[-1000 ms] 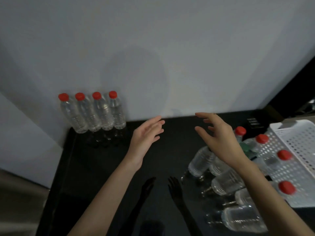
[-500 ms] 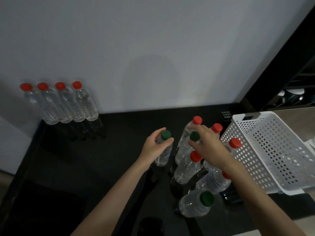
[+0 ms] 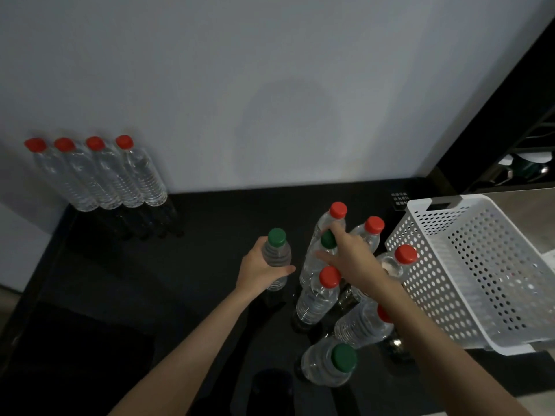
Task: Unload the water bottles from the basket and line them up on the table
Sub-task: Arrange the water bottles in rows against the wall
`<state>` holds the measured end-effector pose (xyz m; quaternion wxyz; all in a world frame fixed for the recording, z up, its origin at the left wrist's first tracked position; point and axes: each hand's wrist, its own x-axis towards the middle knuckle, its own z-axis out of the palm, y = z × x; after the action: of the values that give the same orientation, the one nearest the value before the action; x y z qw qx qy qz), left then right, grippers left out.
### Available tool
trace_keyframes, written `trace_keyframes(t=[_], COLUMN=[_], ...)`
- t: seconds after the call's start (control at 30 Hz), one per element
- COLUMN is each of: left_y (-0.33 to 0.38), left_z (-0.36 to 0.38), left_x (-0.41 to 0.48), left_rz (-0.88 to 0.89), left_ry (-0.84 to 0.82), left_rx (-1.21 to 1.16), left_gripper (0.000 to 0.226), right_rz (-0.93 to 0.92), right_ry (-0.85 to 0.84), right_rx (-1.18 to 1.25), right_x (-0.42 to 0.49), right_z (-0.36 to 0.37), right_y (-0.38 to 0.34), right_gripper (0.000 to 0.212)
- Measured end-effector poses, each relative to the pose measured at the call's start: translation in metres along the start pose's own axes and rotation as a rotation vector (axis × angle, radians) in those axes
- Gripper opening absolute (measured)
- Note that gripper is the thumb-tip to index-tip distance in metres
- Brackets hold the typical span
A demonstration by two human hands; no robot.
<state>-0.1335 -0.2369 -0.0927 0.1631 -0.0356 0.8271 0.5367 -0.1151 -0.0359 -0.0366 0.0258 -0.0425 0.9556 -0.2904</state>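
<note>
Gripping an upright green-capped bottle (image 3: 276, 254) round its body with the left hand (image 3: 260, 274), near the middle of the black worktop (image 3: 120, 280). Pinching the neck of a second green-capped bottle (image 3: 328, 240) between thumb and forefinger of the right hand (image 3: 356, 259), inside a loose cluster of bottles (image 3: 315, 304) just left of the white basket (image 3: 480, 265) at the right end of the worktop. Showing a row of four red-capped bottles (image 3: 99, 178) standing side by side, touching, against the wall (image 3: 270, 85) at the back left corner, well apart from both hands.
</note>
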Motion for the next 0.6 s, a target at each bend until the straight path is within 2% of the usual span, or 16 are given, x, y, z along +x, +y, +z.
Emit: trace_keyframes(t=[0.27,0.43,0.6], left_y=[-0.001,-0.014,-0.04], left_z=[-0.022,-0.065,-0.123], left_x=[-0.008,-0.023,-0.037], left_rz=[0.038,0.045,0.05], left_ry=[0.133,0.204,0.297], left_rx=[0.108,0.174,0.189], left_gripper=[0.055,0.054,0.054], right_rz=[-0.109,-0.218,-0.244], right_ry=[-0.072,-0.169,-0.294], right_rx=[-0.031,0.057,0.103], right_x=[0.02,0.033,0.056], right_z=[-0.005,0.004,0.032], right_y=[-0.022,-0.058,-0.105], right_gripper=[0.026,0.022,0.024])
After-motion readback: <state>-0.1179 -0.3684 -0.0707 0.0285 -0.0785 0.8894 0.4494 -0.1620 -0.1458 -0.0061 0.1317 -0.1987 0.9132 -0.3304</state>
